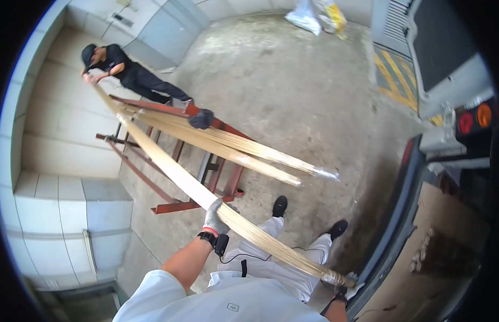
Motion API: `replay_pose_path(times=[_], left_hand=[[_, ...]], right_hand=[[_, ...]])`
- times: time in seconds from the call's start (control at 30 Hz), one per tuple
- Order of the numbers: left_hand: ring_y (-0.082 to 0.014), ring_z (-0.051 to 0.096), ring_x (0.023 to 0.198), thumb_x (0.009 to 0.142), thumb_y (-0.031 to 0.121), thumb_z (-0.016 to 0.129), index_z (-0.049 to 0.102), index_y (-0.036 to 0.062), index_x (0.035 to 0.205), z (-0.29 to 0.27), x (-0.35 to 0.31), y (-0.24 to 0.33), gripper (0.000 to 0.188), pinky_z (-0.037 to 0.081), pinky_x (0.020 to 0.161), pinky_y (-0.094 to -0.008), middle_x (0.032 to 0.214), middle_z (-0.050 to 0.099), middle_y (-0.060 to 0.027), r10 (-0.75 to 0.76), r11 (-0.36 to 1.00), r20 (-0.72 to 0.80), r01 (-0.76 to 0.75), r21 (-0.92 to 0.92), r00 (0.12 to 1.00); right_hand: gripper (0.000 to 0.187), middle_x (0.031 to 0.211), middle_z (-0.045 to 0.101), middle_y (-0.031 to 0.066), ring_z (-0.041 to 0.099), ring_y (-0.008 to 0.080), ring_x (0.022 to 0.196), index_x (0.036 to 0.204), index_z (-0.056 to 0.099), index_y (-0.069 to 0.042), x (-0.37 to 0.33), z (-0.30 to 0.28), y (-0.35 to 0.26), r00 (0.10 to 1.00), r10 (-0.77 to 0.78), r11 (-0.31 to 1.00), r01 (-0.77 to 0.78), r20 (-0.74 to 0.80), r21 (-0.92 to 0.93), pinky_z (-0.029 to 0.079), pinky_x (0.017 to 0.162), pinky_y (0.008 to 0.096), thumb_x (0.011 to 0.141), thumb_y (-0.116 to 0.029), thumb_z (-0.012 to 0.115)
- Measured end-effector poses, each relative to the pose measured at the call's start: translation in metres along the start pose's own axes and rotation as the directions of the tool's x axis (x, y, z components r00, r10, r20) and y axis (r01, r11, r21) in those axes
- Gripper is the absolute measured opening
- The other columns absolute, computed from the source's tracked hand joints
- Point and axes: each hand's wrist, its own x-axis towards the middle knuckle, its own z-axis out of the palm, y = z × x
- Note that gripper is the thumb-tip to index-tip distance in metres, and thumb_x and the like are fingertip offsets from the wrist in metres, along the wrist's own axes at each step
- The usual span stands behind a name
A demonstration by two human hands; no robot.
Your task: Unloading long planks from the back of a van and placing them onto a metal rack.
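A long bundle of thin, pale yellow strips (263, 236) slants across the view, bending slightly, its near end bound in clear wrap. My left hand (215, 217), in a grey glove, is closed round the bundle's underside at about its middle. At the near end, beside the vehicle's edge, my right hand (352, 291) grips the bundle; its fingers are partly hidden. A co-worker (136, 72) in dark clothes and a cap holds the far end with both hands. Two similar bundles (260, 170) lie on a red-brown steel rack (171, 208) beyond mine.
A dark cloth-like lump (201, 119) sits on the rack's far beam. To my right is the vehicle's rear edge (386, 212), with flattened cardboard (448, 220) in its bed. White and yellow sacks (306, 19) stand by the far wall. Concrete floor (314, 91) stretches beyond the rack.
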Motion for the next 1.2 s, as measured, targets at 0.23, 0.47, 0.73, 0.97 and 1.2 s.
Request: replay_pose_path(times=[0.23,0.47,0.73,0.97,1.2], left_hand=[[-0.0351,0.067,0.085,0.093,0.030,0.066,0.060,0.0079,0.101,-0.017,0.068,0.061,0.024,0.057,0.082,-0.0523,0.088,0.065,-0.0160,-0.070,0.998,0.019,0.070,-0.005,0.997],[-0.0354,0.059,0.110,0.087,0.032,0.075,0.059,0.0085,0.129,-0.015,0.157,0.095,0.051,0.049,0.097,-0.0510,0.121,0.061,-0.0172,0.095,0.990,-0.032,-0.091,0.110,0.995],[-0.0362,0.065,0.108,0.096,0.041,0.066,0.051,0.0046,0.142,-0.015,0.189,0.145,0.060,0.053,0.090,-0.0585,0.125,0.066,-0.0171,0.031,0.994,-0.218,-0.007,0.111,0.975],[-0.0315,0.072,0.089,0.100,0.046,0.060,0.064,0.0022,0.113,-0.041,0.122,0.101,0.046,0.060,0.083,-0.0466,0.102,0.072,-0.0167,-0.042,0.874,-0.006,0.039,0.485,0.999],[-0.0353,0.070,0.106,0.100,0.044,0.062,0.059,0.0012,0.125,-0.064,0.086,0.048,0.050,0.058,0.090,-0.0488,0.120,0.068,-0.0230,-0.258,0.863,-0.055,0.255,0.436,0.965]], right_hand=[[0.016,0.107,0.074,0.0051,0.064,0.0166,0.109,0.107,0.073,-0.009,-0.102,0.093,0.009,0.985,-0.043,0.978,0.075,0.166,-0.194,0.053,0.098,0.0343,0.095,-0.020,0.070],[0.033,0.125,0.068,0.0125,0.058,0.0324,0.124,0.113,0.070,-0.005,-0.074,0.165,0.076,0.994,0.090,0.993,-0.094,-0.057,-0.071,0.041,0.112,0.0539,0.095,-0.031,0.064],[0.023,0.095,0.071,0.0066,0.067,0.0299,0.102,0.099,0.066,-0.007,-0.013,0.189,0.143,0.996,0.086,0.994,-0.085,0.013,-0.064,0.055,0.097,0.0482,0.099,-0.029,0.060],[0.020,0.102,0.067,0.0091,0.065,0.0339,0.101,0.096,0.061,-0.006,0.007,0.259,0.226,0.993,0.115,0.989,-0.112,0.023,-0.094,0.051,0.098,0.0525,0.097,-0.025,0.055],[0.027,0.091,0.067,0.0140,0.065,0.0332,0.089,0.090,0.061,-0.006,0.005,0.331,0.270,0.962,0.177,0.966,-0.128,0.208,-0.226,0.052,0.090,0.0514,0.098,-0.029,0.051]])
